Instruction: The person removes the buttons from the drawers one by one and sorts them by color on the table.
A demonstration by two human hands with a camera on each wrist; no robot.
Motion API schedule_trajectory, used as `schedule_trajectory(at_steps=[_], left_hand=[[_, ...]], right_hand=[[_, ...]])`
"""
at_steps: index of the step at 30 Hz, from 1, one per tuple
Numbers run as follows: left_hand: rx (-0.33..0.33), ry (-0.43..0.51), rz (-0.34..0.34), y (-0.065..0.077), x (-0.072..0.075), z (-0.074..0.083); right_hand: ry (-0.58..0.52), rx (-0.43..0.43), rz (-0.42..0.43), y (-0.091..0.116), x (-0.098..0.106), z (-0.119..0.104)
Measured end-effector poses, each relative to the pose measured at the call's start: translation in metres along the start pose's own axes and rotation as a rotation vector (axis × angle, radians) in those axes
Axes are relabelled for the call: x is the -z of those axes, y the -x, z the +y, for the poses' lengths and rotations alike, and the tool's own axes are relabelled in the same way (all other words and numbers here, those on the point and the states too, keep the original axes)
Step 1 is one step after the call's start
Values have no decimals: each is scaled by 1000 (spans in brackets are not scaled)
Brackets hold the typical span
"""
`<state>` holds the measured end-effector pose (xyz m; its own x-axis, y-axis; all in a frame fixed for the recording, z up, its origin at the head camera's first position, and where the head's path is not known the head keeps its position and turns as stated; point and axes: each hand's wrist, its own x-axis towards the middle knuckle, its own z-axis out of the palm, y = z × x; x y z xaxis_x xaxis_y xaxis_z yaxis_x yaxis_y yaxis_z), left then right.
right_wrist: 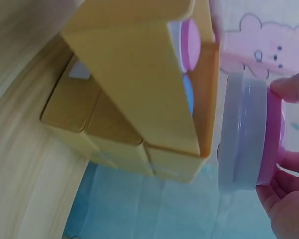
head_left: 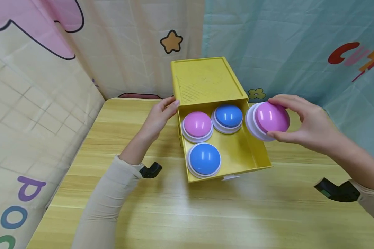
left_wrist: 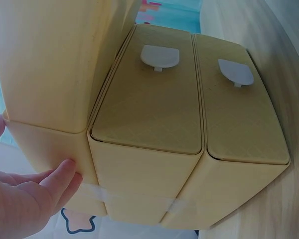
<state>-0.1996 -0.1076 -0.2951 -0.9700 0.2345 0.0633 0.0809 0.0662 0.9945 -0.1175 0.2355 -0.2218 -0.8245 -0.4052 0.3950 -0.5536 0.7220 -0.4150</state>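
Jutting from the yellow cabinet (head_left: 205, 81), the drawer (head_left: 237, 148) is occupied by a pink button (head_left: 197, 123) and two blue buttons (head_left: 205, 159), one at its front left corner; its rear is hidden. Beside its right edge, a second pink button (head_left: 272, 117) is pinched by the right grip (head_left: 311, 126). The cabinet is touched by the spread left grip (head_left: 159, 117).
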Motion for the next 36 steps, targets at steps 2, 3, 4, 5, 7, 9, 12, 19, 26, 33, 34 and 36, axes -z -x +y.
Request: schedule_trajectory(at_steps=[2, 3, 4, 5, 7, 9, 12, 19, 26, 33, 34, 36], left_hand=[[1, -2, 4, 0, 0, 0], [2, -3, 6, 0, 0, 0], [3, -2, 9, 0, 0, 0], [5, 0, 10, 0, 0, -1], [8, -2, 12, 0, 0, -1], [9, 0, 11, 0, 0, -1], [6, -3, 7, 0, 0, 0], [3, 3, 12, 1, -1, 1], [8, -2, 17, 2, 0, 1], [9, 3, 7, 2, -1, 1], [6, 7, 5, 2, -1, 1], [6, 10, 7, 2, -1, 2]], right_hand=[[-8, -54, 16, 1, 2, 9], [-23, -80, 21, 2, 2, 14], [-33, -106, 23, 2, 2, 20], [-49, -134, 23, 2, 2, 25], [-66, -186, 24, 3, -1, 36], [-78, -230, 14, 4, -5, 48], [-73, -280, -21, 8, -16, 65], [-81, -317, -114, 20, -54, 98], [-139, -273, -156, 36, -101, 130], [-139, -220, -97, 48, -133, 147], [-143, -214, -90, 48, -135, 147], [-149, -197, -81, 49, -136, 146]])
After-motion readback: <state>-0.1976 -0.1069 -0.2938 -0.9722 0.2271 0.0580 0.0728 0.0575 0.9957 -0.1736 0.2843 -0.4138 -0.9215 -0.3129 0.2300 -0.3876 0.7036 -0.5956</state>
